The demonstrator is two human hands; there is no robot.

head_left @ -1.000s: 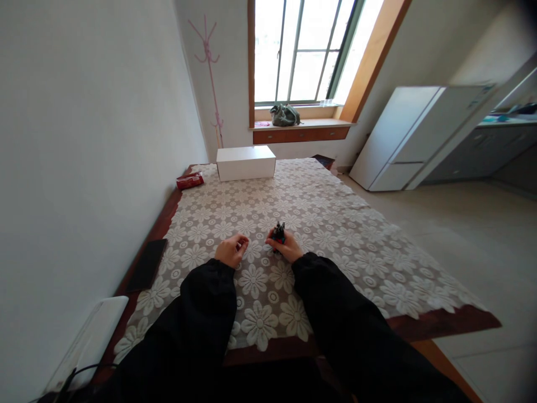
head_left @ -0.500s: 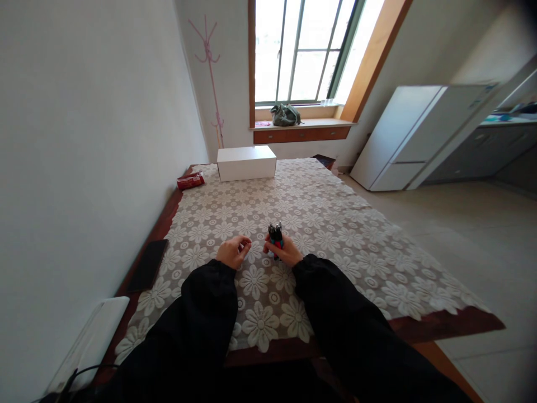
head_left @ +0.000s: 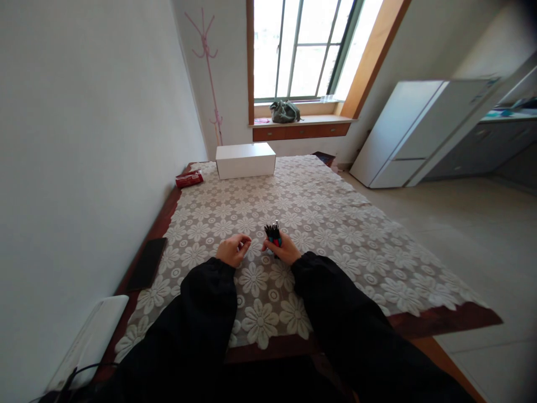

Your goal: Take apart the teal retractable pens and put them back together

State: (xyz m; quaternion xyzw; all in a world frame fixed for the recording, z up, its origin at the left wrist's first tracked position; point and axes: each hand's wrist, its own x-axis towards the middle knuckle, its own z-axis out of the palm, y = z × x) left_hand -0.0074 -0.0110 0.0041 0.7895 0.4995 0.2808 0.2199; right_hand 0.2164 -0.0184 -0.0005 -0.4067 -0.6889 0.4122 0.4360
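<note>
A bundle of pens [head_left: 272, 232], mostly black with some red and teal parts, is gripped in my right hand [head_left: 288, 249]. Its metal-tipped ends point up and away from me, and the fingers hide much of the rest. To the left, my left hand [head_left: 232, 250] rests just over the tablecloth [head_left: 260, 322], its fingers loosely curled and the thumb a little apart from them. Nothing shows between those fingers. A small gap separates the two hands.
At the far end of the table stands a white box [head_left: 245, 161], with a red packet [head_left: 189, 179] beside it. A dark flat phone-like slab [head_left: 147, 264] lies at the left edge, and a white device with a cable [head_left: 92, 338] is nearer me.
The pens in my right hand have tilted slightly to the left, and their tips look more fanned out. My left hand has hardly moved. The view has shifted a little.
</note>
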